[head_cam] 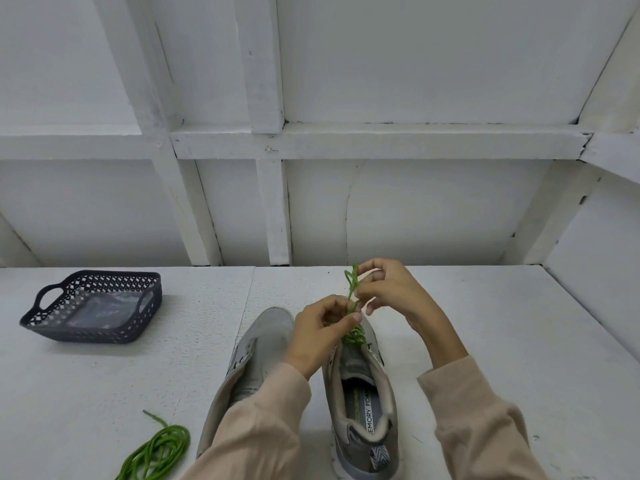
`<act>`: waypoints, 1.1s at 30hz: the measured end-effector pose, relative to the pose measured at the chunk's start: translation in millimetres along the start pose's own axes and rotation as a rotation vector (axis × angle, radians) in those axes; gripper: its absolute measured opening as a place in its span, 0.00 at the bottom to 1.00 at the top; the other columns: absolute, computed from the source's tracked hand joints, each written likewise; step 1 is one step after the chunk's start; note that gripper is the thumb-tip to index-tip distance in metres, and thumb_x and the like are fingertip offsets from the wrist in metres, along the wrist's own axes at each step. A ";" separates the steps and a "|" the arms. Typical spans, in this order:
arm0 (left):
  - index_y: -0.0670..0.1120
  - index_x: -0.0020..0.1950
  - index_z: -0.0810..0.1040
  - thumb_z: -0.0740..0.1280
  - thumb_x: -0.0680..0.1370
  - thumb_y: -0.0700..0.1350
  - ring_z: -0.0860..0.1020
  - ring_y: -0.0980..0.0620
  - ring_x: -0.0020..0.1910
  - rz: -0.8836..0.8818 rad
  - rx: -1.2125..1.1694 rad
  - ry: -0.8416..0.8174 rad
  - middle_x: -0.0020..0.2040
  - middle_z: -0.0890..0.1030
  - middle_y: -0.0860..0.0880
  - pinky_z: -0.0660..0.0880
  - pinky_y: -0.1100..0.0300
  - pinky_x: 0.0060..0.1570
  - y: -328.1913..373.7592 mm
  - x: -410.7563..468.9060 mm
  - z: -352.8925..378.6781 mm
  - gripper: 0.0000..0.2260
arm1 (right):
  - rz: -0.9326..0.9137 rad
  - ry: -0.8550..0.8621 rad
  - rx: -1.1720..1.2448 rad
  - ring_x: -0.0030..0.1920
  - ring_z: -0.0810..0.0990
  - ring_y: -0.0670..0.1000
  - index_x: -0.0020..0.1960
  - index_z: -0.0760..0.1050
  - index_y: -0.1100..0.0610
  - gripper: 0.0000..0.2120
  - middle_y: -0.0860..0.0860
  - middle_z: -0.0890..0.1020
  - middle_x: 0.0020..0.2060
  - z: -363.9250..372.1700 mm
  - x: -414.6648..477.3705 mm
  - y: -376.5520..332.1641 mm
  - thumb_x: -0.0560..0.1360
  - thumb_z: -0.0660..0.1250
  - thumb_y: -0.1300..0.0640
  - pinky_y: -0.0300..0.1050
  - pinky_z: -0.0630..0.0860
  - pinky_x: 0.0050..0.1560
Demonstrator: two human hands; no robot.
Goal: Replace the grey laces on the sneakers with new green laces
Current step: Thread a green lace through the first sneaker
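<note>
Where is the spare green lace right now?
In the head view the spare green lace lies coiled on the white table, lower left, beside the left sneaker, nearer the person than the basket.

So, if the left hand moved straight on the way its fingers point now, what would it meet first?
Probably the right hand: the left hand points right, across the green lace both hands pinch, and the right hand's fingers sit just beyond. Depth is unclear.

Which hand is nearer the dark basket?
Left. The left hand pinches the green lace over the sneakers, closer to the basket; the right hand pinches it further right.
</note>
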State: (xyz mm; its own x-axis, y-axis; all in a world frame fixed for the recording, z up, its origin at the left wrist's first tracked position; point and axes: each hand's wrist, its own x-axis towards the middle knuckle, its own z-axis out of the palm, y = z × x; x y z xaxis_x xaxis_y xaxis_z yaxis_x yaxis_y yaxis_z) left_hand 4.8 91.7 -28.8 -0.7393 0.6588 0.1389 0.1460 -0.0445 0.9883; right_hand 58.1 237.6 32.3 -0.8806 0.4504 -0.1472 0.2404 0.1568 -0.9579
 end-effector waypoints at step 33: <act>0.42 0.57 0.79 0.66 0.78 0.37 0.77 0.53 0.30 0.069 -0.220 0.397 0.47 0.78 0.49 0.79 0.55 0.50 62.6 3.3 -32.6 0.08 | 0.209 0.542 0.121 0.33 0.81 0.55 0.54 0.80 0.66 0.08 0.60 0.82 0.39 -60.5 35.2 148.2 0.78 0.64 0.68 0.46 0.83 0.38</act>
State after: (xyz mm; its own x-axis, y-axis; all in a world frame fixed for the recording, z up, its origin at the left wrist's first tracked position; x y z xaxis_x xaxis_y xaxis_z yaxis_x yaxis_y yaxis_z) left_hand -9.9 66.7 35.5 -0.9335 0.3122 0.1765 0.0929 -0.2648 0.9598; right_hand 87.5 329.9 -100.0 -0.4778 0.8507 -0.2193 0.3095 -0.0706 -0.9483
